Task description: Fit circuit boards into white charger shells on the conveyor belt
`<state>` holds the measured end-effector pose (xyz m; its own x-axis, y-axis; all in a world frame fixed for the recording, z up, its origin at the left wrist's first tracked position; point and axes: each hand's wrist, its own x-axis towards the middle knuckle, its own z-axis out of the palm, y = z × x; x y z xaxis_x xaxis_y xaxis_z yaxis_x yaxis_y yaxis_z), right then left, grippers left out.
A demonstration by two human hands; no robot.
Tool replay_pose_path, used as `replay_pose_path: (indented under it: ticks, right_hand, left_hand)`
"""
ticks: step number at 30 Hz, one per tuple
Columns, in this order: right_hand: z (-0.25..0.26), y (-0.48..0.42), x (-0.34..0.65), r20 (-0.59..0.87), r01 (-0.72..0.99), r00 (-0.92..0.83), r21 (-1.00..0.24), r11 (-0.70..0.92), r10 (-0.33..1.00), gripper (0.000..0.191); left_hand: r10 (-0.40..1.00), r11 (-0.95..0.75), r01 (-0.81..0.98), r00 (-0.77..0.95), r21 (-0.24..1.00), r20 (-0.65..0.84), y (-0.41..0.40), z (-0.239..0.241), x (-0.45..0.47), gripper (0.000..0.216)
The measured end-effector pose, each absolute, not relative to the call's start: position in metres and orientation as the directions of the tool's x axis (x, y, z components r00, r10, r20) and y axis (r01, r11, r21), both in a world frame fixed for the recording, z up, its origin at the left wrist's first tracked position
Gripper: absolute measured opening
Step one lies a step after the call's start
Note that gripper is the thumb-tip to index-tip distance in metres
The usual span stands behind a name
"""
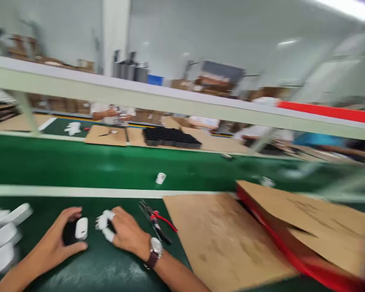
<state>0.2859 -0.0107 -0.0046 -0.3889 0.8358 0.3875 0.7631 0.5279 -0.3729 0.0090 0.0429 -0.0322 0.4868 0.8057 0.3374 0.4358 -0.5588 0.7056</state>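
Note:
My left hand (53,237) is curled round a dark block (69,233), with thumb and fingers on either side. A white rounded-oval piece (81,228) with a small dark mark sits at the block's right end. To its right, my right hand (126,231) wears white covers on its fingertips and a watch on the wrist. Its fingers close on a small white piece (101,222) with short prongs, blurred. Pliers (158,221) with red and black handles lie on the green table just beyond my right hand. White parts (4,235) are heaped left of my left hand.
A cardboard sheet (222,239) and a red-edged cardboard box (316,227) take up the right side. A green conveyor belt (79,162) crosses ahead, carrying a white part (161,178). Above it runs a pale shelf beam (158,99). Co-workers sit beyond, near a black tray (172,138).

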Motion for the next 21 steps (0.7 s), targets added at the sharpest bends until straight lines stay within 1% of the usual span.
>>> replay_pose_path:
  ticks: [2, 5, 8, 10, 12, 13, 15, 17, 18, 19, 21]
  right_hand:
    - [-0.003, -0.006, 0.287, 0.421, 0.717, -0.378, -0.431, 0.548, 0.825, 0.017]
    - [0.003, -0.006, 0.282, 0.563, 0.626, -0.339, -0.464, 0.627, 0.754, 0.034]
    - [0.015, -0.019, 0.272, 0.619, 0.576, -0.394, -0.41, 0.707, 0.68, 0.042]
    - [0.021, -0.026, 0.267, 0.633, 0.578, -0.429, -0.356, 0.734, 0.645, 0.045]
    - [0.025, -0.029, 0.264, 0.645, 0.586, -0.436, -0.326, 0.742, 0.628, 0.047]
    - [0.025, -0.029, 0.264, 0.649, 0.587, -0.432, -0.325, 0.742, 0.626, 0.047]
    - [0.026, -0.027, 0.266, 0.655, 0.583, -0.417, -0.339, 0.738, 0.63, 0.047]
    - [0.025, -0.024, 0.268, 0.651, 0.589, -0.404, -0.353, 0.727, 0.643, 0.045]
    - [0.025, -0.023, 0.27, 0.65, 0.596, -0.395, -0.356, 0.72, 0.649, 0.045]
    - [0.025, -0.022, 0.271, 0.645, 0.605, -0.387, -0.362, 0.709, 0.659, 0.045]
    - [0.024, -0.021, 0.272, 0.641, 0.615, -0.367, -0.376, 0.693, 0.674, 0.045]
  left_hand:
    - [0.819, -0.511, 0.451, 0.514, 0.732, 0.255, 0.035, -0.03, -0.002, 0.094]
    - [0.834, -0.465, 0.471, 0.518, 0.75, 0.192, 0.035, -0.027, -0.001, 0.096]
    - [0.819, -0.493, 0.444, 0.528, 0.748, 0.226, 0.031, -0.028, 0.009, 0.088]
    - [0.806, -0.528, 0.431, 0.527, 0.732, 0.27, 0.026, -0.029, 0.014, 0.083]
    - [0.812, -0.536, 0.462, 0.51, 0.707, 0.283, 0.023, -0.03, 0.016, 0.082]
    - [0.823, -0.527, 0.489, 0.498, 0.695, 0.274, 0.022, -0.029, 0.015, 0.085]
    - [0.838, -0.506, 0.532, 0.489, 0.679, 0.241, 0.023, -0.024, 0.012, 0.1]
    - [0.826, -0.51, 0.533, 0.523, 0.675, 0.212, 0.025, -0.016, 0.006, 0.116]
    - [0.809, -0.522, 0.517, 0.551, 0.679, 0.202, 0.026, -0.011, 0.003, 0.117]
    - [0.791, -0.53, 0.495, 0.58, 0.688, 0.192, 0.026, -0.007, 0.001, 0.111]
    - [0.764, -0.529, 0.452, 0.623, 0.718, 0.17, 0.027, -0.002, -0.002, 0.089]
